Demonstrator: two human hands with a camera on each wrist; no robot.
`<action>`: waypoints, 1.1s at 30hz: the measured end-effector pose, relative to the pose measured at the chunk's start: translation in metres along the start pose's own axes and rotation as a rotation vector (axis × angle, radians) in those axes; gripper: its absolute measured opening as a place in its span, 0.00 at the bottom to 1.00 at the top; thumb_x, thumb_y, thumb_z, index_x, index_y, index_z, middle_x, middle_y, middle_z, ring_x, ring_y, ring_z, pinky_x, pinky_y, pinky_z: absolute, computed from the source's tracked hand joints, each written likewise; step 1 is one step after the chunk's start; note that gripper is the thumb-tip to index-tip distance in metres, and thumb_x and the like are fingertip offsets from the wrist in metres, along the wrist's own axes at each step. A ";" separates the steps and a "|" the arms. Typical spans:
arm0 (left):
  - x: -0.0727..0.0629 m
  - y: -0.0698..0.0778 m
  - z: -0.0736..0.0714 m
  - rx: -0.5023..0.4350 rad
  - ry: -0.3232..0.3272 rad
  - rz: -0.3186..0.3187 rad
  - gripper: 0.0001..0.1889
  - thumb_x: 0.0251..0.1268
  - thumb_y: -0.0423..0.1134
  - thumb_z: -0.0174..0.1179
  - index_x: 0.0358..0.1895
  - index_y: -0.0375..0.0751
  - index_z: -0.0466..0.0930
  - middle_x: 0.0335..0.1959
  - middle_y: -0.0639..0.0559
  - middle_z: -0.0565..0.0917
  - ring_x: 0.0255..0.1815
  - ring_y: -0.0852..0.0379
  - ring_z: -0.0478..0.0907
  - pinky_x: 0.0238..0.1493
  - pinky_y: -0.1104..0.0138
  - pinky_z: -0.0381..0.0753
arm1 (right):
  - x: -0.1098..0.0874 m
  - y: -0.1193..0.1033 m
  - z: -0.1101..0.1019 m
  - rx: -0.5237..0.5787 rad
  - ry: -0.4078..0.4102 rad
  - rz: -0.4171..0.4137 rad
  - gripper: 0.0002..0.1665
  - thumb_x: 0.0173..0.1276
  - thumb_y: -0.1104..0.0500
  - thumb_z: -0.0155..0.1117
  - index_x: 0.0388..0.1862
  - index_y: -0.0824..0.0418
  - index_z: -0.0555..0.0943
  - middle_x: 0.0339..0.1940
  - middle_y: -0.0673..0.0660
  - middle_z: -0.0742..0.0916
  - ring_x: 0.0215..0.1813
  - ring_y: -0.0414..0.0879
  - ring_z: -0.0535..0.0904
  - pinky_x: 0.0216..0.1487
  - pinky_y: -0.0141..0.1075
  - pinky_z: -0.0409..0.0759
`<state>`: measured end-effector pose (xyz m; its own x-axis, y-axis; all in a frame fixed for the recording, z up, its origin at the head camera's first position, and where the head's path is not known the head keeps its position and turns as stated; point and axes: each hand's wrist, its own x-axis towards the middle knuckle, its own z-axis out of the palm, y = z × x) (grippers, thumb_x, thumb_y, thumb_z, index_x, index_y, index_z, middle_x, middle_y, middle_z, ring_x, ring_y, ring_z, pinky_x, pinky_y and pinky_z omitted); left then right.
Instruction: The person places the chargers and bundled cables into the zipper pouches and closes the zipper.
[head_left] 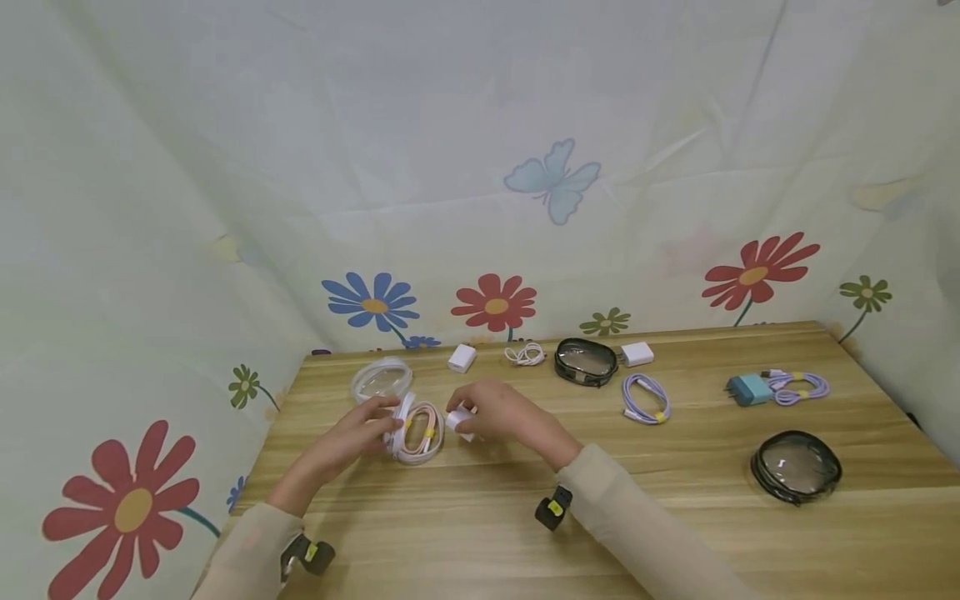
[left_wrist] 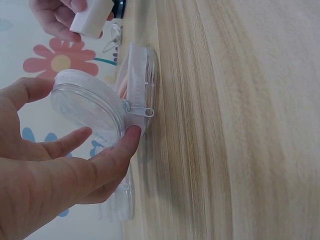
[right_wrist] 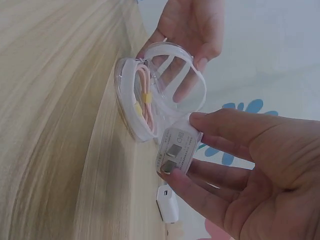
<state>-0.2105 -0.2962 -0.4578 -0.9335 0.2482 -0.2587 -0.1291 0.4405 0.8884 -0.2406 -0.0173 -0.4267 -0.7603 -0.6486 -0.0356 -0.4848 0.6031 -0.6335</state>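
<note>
My left hand [head_left: 348,442] holds up the lid [left_wrist: 82,77] of a clear round pouch with white trim, its fingertips at opposite sides of the lid's rim. A zipper pull [left_wrist: 140,111] hangs beside one fingertip. Inside the opened pouch [right_wrist: 129,100] lies a coiled pink cable [right_wrist: 145,90] with yellow ties. Just right of the pouch, my right hand [head_left: 502,412] pinches a white charger plug [right_wrist: 177,150] between thumb and fingers. Its printed face and two metal prongs show in the right wrist view.
Behind the pouch lies another clear pouch [head_left: 382,377]. A white charger [head_left: 462,358], white cable [head_left: 525,355], black-trimmed pouch [head_left: 585,360] and second white charger [head_left: 637,354] line the back. Rightward are purple cables [head_left: 647,400], a teal charger [head_left: 748,389] and another black-trimmed pouch [head_left: 797,467].
</note>
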 end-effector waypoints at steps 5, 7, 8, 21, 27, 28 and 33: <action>-0.001 0.001 0.000 -0.011 -0.007 0.004 0.31 0.77 0.43 0.55 0.75 0.31 0.58 0.66 0.30 0.70 0.58 0.45 0.76 0.59 0.50 0.80 | 0.003 0.000 -0.001 0.028 -0.004 0.000 0.16 0.68 0.57 0.73 0.54 0.55 0.87 0.50 0.54 0.89 0.50 0.44 0.83 0.50 0.36 0.82; -0.001 0.002 0.000 -0.014 -0.008 0.001 0.31 0.77 0.43 0.55 0.75 0.31 0.59 0.66 0.30 0.69 0.58 0.45 0.76 0.59 0.50 0.80 | 0.005 0.001 0.000 0.040 -0.009 0.002 0.16 0.68 0.57 0.73 0.54 0.55 0.87 0.50 0.55 0.89 0.49 0.44 0.83 0.49 0.36 0.82; -0.001 0.002 0.000 -0.016 -0.008 0.000 0.31 0.77 0.43 0.54 0.75 0.31 0.59 0.65 0.30 0.69 0.58 0.45 0.76 0.59 0.50 0.80 | 0.006 0.002 0.000 0.044 -0.010 0.001 0.16 0.68 0.57 0.73 0.54 0.55 0.87 0.50 0.54 0.89 0.48 0.43 0.83 0.48 0.35 0.82; -0.001 0.002 -0.002 -0.039 -0.038 0.015 0.31 0.78 0.42 0.53 0.76 0.30 0.57 0.67 0.28 0.68 0.62 0.41 0.74 0.62 0.48 0.78 | 0.021 -0.006 0.011 0.127 -0.018 0.032 0.17 0.67 0.55 0.74 0.54 0.55 0.87 0.45 0.54 0.89 0.34 0.42 0.84 0.35 0.31 0.81; -0.001 0.003 -0.003 -0.044 -0.044 -0.002 0.31 0.79 0.44 0.54 0.76 0.33 0.57 0.68 0.29 0.67 0.63 0.42 0.74 0.64 0.48 0.76 | 0.029 -0.009 0.015 0.196 0.011 0.066 0.16 0.66 0.55 0.74 0.52 0.57 0.87 0.40 0.55 0.88 0.34 0.51 0.87 0.33 0.34 0.83; -0.001 0.004 -0.003 -0.046 -0.042 -0.007 0.31 0.78 0.44 0.54 0.76 0.33 0.58 0.69 0.29 0.66 0.63 0.42 0.74 0.64 0.48 0.76 | 0.030 -0.008 0.017 0.207 0.016 0.070 0.16 0.66 0.55 0.75 0.52 0.57 0.87 0.39 0.55 0.88 0.35 0.51 0.87 0.34 0.36 0.84; -0.003 0.003 -0.005 -0.082 -0.059 -0.006 0.31 0.78 0.43 0.54 0.76 0.32 0.57 0.69 0.28 0.64 0.62 0.43 0.74 0.66 0.46 0.74 | 0.036 -0.007 0.025 0.254 0.034 0.080 0.16 0.67 0.56 0.74 0.51 0.59 0.87 0.38 0.55 0.88 0.36 0.52 0.87 0.40 0.44 0.87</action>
<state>-0.2098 -0.2997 -0.4527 -0.9116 0.2971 -0.2839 -0.1639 0.3706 0.9142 -0.2540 -0.0567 -0.4434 -0.8083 -0.5846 -0.0701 -0.3014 0.5131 -0.8036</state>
